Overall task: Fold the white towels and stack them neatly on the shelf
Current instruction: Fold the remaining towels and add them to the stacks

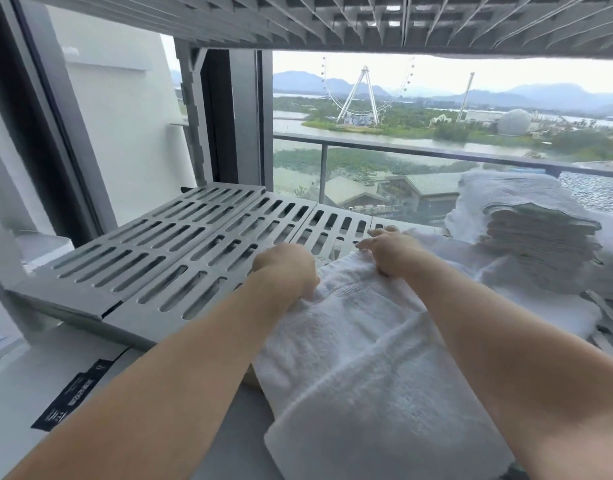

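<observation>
A white towel [360, 344] lies over the front edge of the grey slotted shelf [132, 268] and hangs down toward me. My left hand [286, 268] grips the towel's left edge, fingers curled under. My right hand [390, 251] holds the far right corner, thumb below the cloth and fingers stretched over it onto the shelf. A stack of folded white towels [537, 237] stands on the shelf at the right, beyond my right arm.
A second slotted shelf [332, 19] hangs close overhead. A dark window frame [225, 126] and a glass balcony railing [436, 154] stand behind the shelf. The shelf's left half is bare. Below left is a white surface with black labels [73, 400].
</observation>
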{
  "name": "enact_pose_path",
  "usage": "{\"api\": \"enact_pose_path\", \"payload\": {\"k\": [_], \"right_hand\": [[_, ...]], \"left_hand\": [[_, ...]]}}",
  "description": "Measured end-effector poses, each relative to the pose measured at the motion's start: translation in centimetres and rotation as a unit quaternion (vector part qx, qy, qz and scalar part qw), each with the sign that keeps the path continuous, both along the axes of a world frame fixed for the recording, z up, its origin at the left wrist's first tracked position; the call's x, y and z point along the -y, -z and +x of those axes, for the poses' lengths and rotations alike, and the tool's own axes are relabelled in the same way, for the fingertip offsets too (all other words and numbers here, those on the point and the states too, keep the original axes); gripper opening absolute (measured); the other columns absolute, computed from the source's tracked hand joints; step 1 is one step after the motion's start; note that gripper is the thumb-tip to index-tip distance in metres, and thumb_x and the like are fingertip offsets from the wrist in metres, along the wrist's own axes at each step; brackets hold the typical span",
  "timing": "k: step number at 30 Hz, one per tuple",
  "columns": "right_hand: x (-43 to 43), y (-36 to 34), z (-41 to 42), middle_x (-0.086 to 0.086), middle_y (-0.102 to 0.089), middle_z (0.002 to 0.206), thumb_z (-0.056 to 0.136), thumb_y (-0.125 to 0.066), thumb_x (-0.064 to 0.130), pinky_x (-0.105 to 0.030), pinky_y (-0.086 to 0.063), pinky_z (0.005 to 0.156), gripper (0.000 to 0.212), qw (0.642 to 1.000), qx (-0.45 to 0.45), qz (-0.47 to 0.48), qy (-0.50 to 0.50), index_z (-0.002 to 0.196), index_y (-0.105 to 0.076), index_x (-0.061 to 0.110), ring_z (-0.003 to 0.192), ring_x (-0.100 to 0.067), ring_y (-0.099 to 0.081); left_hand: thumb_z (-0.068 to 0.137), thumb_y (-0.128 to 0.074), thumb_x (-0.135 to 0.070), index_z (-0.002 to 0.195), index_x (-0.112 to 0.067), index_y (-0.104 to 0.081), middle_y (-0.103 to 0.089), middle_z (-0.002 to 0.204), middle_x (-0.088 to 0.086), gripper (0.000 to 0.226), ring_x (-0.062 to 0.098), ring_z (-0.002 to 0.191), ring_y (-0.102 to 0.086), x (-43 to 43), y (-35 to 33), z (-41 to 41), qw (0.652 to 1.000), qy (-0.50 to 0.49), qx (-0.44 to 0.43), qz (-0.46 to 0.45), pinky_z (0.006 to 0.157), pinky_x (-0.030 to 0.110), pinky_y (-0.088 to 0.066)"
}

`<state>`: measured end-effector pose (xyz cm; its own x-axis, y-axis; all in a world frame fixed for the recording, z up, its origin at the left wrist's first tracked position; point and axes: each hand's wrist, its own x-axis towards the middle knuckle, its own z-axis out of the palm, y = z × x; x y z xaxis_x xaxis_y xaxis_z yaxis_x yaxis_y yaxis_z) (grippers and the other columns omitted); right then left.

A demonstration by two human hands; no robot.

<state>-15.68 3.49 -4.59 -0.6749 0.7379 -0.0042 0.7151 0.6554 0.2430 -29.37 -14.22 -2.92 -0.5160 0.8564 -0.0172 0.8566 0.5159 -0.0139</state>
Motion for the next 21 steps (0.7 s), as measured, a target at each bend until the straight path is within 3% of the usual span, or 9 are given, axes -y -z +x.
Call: {"api": "enact_pose_path", "payload": {"k": [5, 9, 12, 16, 19, 21], "right_hand": [[0.1, 0.0, 0.3, 0.002, -0.048, 0.145, 0.09, -0.048, 0.004, -0.04, -0.035, 0.11, 0.056, 0.997, -0.024, 0.032, -0.067, 0.135, -0.052, 0.037, 0.135, -0.022, -0.041], [0.4, -0.1, 0.3, -0.005, -0.051, 0.132, 0.086, -0.051, 0.005, -0.041, -0.039, 0.105, 0.05, 0.997, -0.031, 0.027, -0.06, 0.131, -0.049, 0.026, 0.126, -0.026, -0.048], [1.0, 0.0, 0.3, -0.01, -0.058, 0.124, 0.088, -0.049, 0.009, -0.037, -0.045, 0.098, 0.033, 0.998, -0.036, 0.03, -0.05, 0.12, -0.051, 0.014, 0.118, -0.028, -0.057], [1.7, -1.0, 1.7, -0.012, -0.066, 0.113, 0.083, -0.049, 0.008, -0.033, -0.047, 0.085, 0.024, 0.994, -0.084, 0.062, -0.019, 0.106, -0.057, 0.013, 0.108, -0.031, -0.064], [2.1, -2.2, 3.7, -0.014, -0.068, 0.105, 0.078, -0.049, 0.004, -0.035, -0.049, 0.085, 0.029, 0.979, -0.176, 0.101, -0.011, 0.104, -0.06, 0.011, 0.103, -0.035, -0.064], [2.2, -3.6, 4.7, -0.017, -0.068, 0.101, 0.075, -0.051, 0.003, -0.037, -0.049, 0.097, 0.03, 0.966, -0.223, 0.132, -0.019, 0.103, -0.061, 0.009, 0.103, -0.035, -0.064]], "left_hand": [[0.096, -0.056, -0.033, 0.1, -0.018, -0.059, -0.06, 0.109, 0.003, 0.016, 0.026, 0.097, -0.059, -0.4, -0.2, 0.3, 0.999, 0.021, -0.022, -0.022, 0.091, 0.04, -0.052], [0.098, -0.054, -0.028, 0.105, -0.018, -0.062, -0.057, 0.099, 0.003, 0.015, 0.023, 0.086, -0.056, -0.3, -0.2, 0.2, 0.998, 0.036, -0.051, 0.032, 0.075, 0.036, -0.052], [0.1, -0.049, -0.023, 0.116, -0.016, -0.056, -0.061, 0.107, 0.005, 0.019, 0.025, 0.094, -0.059, -0.2, -0.1, 0.1, 0.995, 0.039, -0.027, 0.085, 0.074, 0.038, -0.053], [0.101, -0.047, -0.02, 0.116, -0.013, -0.048, -0.065, 0.106, 0.01, 0.017, 0.03, 0.092, -0.064, 0.2, 0.0, 0.4, 0.985, 0.034, 0.003, 0.171, 0.067, 0.038, -0.047], [0.1, -0.048, -0.021, 0.108, -0.014, -0.047, -0.067, 0.095, 0.01, 0.01, 0.029, 0.075, -0.059, 0.4, -1.0, 0.5, 0.971, 0.06, -0.039, 0.227, 0.064, 0.036, -0.042], [0.102, -0.047, -0.03, 0.106, -0.015, -0.049, -0.068, 0.085, 0.01, 0.015, 0.028, 0.069, -0.057, 0.5, -2.5, 0.5, 0.949, 0.073, -0.097, 0.292, 0.061, 0.035, -0.039]]}}
